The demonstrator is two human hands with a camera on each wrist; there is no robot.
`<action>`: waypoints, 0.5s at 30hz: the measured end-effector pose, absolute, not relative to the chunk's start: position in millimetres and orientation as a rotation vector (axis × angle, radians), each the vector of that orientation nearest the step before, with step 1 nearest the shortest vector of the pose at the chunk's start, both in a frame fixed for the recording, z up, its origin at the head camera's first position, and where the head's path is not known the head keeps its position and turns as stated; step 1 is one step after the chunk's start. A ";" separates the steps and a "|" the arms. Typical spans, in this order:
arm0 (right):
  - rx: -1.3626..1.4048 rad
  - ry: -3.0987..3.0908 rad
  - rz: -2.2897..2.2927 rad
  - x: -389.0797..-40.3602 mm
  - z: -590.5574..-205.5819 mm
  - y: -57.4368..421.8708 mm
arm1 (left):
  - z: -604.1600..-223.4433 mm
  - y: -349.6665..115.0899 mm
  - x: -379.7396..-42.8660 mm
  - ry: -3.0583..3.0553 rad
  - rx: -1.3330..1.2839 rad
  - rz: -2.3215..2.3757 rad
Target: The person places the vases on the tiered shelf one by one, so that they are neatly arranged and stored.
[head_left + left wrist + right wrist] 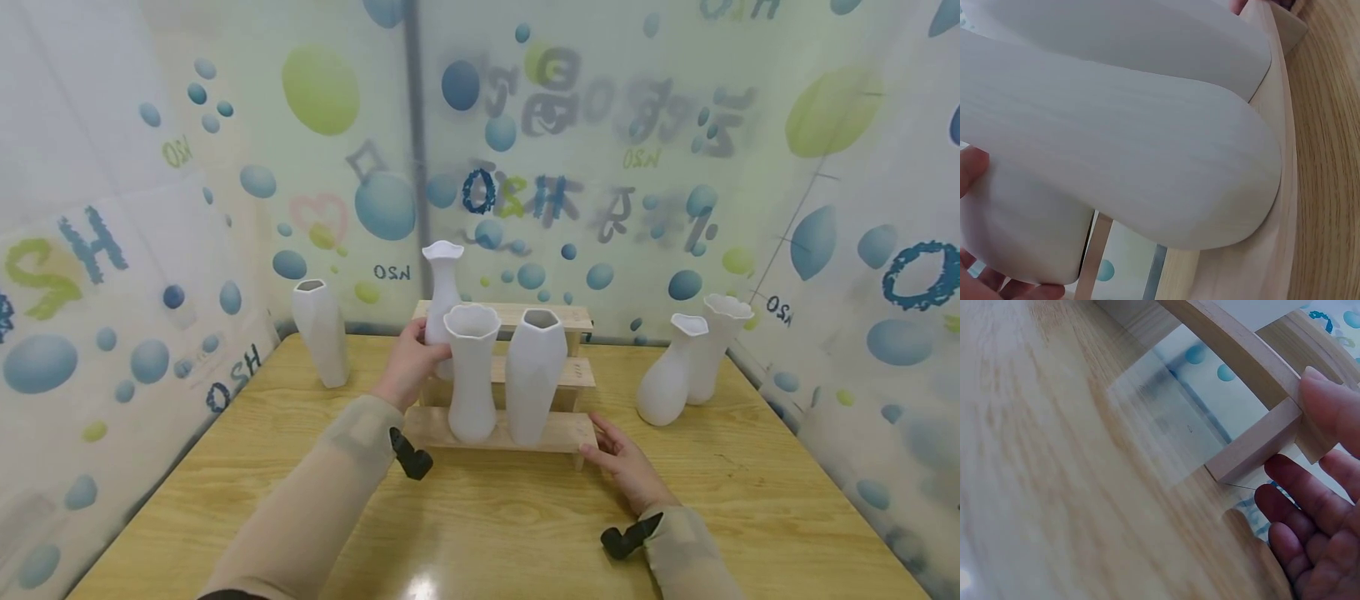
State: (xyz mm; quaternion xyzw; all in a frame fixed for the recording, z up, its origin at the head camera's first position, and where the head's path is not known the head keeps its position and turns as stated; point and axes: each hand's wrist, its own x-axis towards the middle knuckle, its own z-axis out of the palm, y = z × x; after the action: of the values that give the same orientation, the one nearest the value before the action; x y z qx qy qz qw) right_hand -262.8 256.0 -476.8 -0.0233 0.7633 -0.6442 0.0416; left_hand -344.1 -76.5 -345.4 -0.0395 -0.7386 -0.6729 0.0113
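Note:
My left hand (408, 364) grips the lower body of a slim white vase (443, 283) with a wavy rim, at the middle step of a three-tier wooden stand (573, 430). In the left wrist view its thumb and fingers lie round the vase's base; whether that base touches the step I cannot tell. On the bottom step stand a wavy-rimmed white vase (473, 383) and, right of it, a faceted white vase (536, 375). My right hand (624, 468) holds the bottom step's right end, thumb above and fingers by the leg (1257, 440).
Another faceted white vase (322, 333) stands on the wood-grain table (495, 525) at the back left. Two more white vases, one round-bellied (666, 383) and one with a ruffled rim (716, 350), stand close together at the right. Patterned curtains (570, 167) enclose the table.

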 end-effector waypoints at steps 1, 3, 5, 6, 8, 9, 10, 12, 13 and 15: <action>-0.071 2.335 -1.973 -262.7 -476.7 256.0 | -345.4 -75.7 -344.7 -2.294 -0.129 -2.108; -0.067 2.333 -1.972 -262.7 -476.7 256.1 | -345.4 -74.7 -346.0 -2.294 -0.130 -2.112; -0.064 2.334 -1.971 -262.7 -476.7 256.2 | -345.2 -73.7 -347.1 -2.299 -0.128 -2.111; -0.060 2.336 -1.970 -262.7 -476.6 256.2 | -344.9 -73.1 -347.4 -2.306 -0.125 -2.109; -0.051 2.343 -1.970 -263.1 -477.1 256.4 | -344.6 -71.8 -347.8 -2.321 -0.114 -2.092; -0.049 2.345 -1.969 -263.3 -477.4 256.5 | -344.4 -71.2 -347.9 -2.324 -0.109 -2.091; -0.048 2.348 -1.968 -263.3 -477.5 256.4 | -344.5 -70.5 -347.9 -2.325 -0.106 -2.092; -0.047 2.350 -1.968 -263.5 -477.8 256.3 | -344.5 -69.6 -347.8 -2.332 -0.096 -2.083; -0.048 2.351 -1.969 -263.6 -478.1 256.3 | -344.6 -69.2 -347.8 -2.336 -0.092 -2.080; -0.050 2.350 -1.969 -263.7 -478.5 256.4 | -345.2 -69.1 -347.7 -2.340 -0.095 -2.080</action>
State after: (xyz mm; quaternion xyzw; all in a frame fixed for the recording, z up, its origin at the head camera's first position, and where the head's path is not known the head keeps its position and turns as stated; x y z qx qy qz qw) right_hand -263.7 256.4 -478.5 -0.0164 0.7658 -0.6418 0.0375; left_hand -347.7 -69.1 -345.2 -0.0304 -0.7471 -0.6640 0.0045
